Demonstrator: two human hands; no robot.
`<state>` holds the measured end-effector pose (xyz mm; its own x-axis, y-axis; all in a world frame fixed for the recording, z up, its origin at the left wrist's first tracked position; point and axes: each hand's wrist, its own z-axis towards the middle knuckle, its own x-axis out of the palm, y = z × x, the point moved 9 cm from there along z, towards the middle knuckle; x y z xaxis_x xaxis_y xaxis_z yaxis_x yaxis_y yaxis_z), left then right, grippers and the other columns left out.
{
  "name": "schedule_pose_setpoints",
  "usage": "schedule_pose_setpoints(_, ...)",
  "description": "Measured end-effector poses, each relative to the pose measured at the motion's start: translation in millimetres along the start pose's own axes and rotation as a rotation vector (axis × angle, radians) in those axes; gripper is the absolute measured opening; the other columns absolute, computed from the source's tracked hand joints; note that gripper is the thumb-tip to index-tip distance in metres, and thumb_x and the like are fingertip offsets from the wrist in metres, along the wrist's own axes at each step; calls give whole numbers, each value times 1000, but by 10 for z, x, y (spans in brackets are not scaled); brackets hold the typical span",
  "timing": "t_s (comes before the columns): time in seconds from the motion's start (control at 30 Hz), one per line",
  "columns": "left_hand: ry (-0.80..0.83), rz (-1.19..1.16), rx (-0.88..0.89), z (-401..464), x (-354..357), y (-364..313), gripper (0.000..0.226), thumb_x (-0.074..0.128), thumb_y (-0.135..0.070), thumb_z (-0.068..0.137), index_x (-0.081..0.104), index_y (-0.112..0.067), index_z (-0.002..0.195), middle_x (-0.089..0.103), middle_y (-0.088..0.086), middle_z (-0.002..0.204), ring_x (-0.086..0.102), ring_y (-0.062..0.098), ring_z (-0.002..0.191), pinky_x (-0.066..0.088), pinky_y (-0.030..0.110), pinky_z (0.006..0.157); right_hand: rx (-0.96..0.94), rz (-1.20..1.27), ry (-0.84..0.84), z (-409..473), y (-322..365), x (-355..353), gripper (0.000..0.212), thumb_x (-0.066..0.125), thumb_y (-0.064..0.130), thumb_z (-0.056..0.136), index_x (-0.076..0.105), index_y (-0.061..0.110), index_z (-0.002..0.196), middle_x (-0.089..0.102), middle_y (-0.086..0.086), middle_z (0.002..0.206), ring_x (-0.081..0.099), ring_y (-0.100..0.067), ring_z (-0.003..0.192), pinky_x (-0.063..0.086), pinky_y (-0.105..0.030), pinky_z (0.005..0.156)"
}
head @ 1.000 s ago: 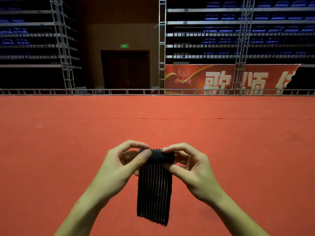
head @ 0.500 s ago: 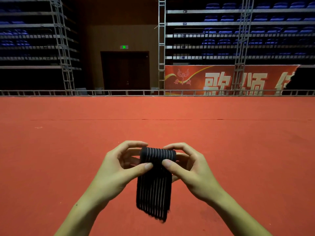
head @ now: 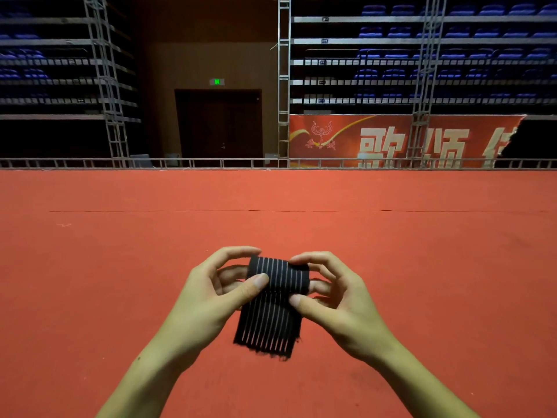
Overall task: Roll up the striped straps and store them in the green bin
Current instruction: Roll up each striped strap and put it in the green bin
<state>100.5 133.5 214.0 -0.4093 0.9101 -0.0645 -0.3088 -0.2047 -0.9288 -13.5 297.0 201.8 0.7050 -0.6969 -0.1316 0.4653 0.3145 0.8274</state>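
You have two bare arms and two bare hands. No sleeves cover your forearms, and you wear no gloves, rings or watch. Your left hand [head: 211, 294] has a short, trimmed thumbnail. Your right hand [head: 337, 300] has one too. A tiny dark dot sits on your left forearm [head: 139, 357].

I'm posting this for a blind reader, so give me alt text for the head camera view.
Two bare hands hold a black strap with thin white stripes over a red carpeted floor, the left hand and right hand pinching its rolled top while the loose end hangs down. Beyond are a metal rail, a red banner and blue seats.
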Motion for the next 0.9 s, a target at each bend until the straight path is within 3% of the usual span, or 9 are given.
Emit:
schedule_pose_setpoints(0.07,1,-1,22,3,-18,-7,46,85,-21,92,68,-26,134,79,9,123,77,26,116,59,43,102,50,61,10,-15,-53,15,48,79,11,91,63,30,132,71,-2,127,75,-37,104,62,-59,83)
schedule_pose_setpoints(0.23,20,50,71,12,5,-22,44,77,-4,93,68,-20,133,78,6,126,74,23,120,58,41,107,131,73,12,-13,-116,76,43,75,42,95,61,33,134,77,-10,116,76,-33,92,63,-53,73)
schedule_pose_setpoints(0.33,30,76,80,3,-4,-24,41,82,-4,93,71,-22,128,78,6,125,74,28,116,58,47,105,117,44,12,-4,-113,84,36,71,34,100,60,31,134,77,-15,102,70,-28,78,61,-53,70)
schedule_pose_setpoints(0.43,58,64,65,-17,-4,-14,44,83,-16,89,71,-29,128,76,6,129,75,31,112,59,49,100,64,52,11,5,-51,76,36,73,18,102,59,26,134,74,-12,101,66,-23,79,59,-45,69)
schedule_pose_setpoints(0.53,48,16,1,-21,2,44,39,83,-30,91,71,-32,129,77,5,128,77,33,111,60,56,99,38,51,12,-4,-23,62,40,73,10,99,60,23,134,73,-20,102,63,-25,79,56,-44,74)
schedule_pose_setpoints(0.6,26,8,-34,-16,19,77,35,79,-43,93,74,-31,126,79,7,122,77,33,110,62,56,96,12,8,16,-24,-4,72,40,73,5,99,63,22,133,75,-16,103,67,-26,85,58,-48,81)
schedule_pose_setpoints(0.7,-7,-31,-38,5,54,86,28,80,-39,95,77,-26,120,80,11,115,76,30,98,63,49,86,-31,-86,-4,-61,45,73,34,76,8,99,67,23,129,76,-7,107,72,-27,98,60,-57,88)
schedule_pose_setpoints(0.8,1,-25,-18,16,55,92,37,86,-40,89,76,-29,123,79,10,121,76,28,99,60,53,93,-22,-116,-2,-96,44,57,38,76,5,99,67,28,127,75,-1,118,71,-26,108,61,-55,90)
schedule_pose_setpoints(0.9,21,-20,14,8,69,79,41,86,-33,84,75,-32,124,78,9,124,77,27,105,62,42,92,44,-108,30,-144,-13,32,48,76,12,95,60,33,135,74,0,123,70,-23,115,60,-50,92)
